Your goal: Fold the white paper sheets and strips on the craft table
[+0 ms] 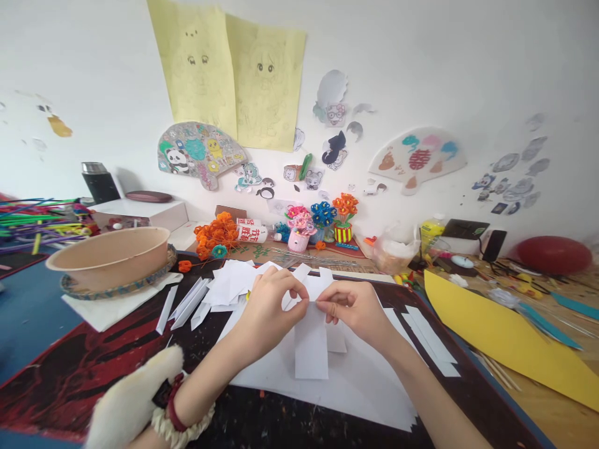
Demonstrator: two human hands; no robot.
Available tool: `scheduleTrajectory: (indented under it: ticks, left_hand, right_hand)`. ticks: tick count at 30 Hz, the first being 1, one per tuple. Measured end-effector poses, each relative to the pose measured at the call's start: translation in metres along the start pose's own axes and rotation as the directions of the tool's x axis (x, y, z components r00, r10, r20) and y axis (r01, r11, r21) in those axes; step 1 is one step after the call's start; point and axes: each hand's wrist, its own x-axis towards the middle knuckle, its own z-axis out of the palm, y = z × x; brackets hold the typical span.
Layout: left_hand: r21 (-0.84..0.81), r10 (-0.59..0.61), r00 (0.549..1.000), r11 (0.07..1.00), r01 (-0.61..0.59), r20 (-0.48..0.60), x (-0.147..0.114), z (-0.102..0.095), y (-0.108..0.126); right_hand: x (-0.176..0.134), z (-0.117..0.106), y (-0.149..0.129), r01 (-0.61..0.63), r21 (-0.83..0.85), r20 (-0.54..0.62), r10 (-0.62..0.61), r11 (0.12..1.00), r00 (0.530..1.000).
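A white paper strip [311, 349] hangs between my two hands over a large white sheet [360, 386]. My left hand [276, 299] pinches the strip's upper left edge between thumb and forefinger. On the opposite edge, the thumb and fingers of my right hand [350, 305] are closed on the same strip. Both pinches lie close together, nearly level. Other pieces of white paper [337, 340] rest behind and under the strip, partly hidden by it. Beyond my left hand lies a pile of cut white papers [231, 284].
Folded paper strips [189, 302] lie left of the sheet, flat strips [430, 343] to its right. A beige basin [110, 255] stands at the left, yellow card [505, 337] at the right. Orange flowers [218, 237] and small flower pots [299, 240] line the back.
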Motion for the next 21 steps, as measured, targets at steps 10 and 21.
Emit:
scheduleTrajectory:
  ticks: [10, 21]
  left_hand:
    - [-0.003, -0.001, 1.000, 1.000, 0.001, 0.008, 0.001, -0.002, 0.001]
    - [0.012, 0.031, 0.996, 0.999, -0.030, -0.081, 0.004, -0.014, -0.010]
  right_hand:
    - [0.000, -0.003, 0.000, 0.000, -0.007, -0.033, -0.001, 1.000, 0.999]
    - [0.001, -0.024, -0.003, 0.053, 0.036, -0.220, -0.044, 0.998, 0.974]
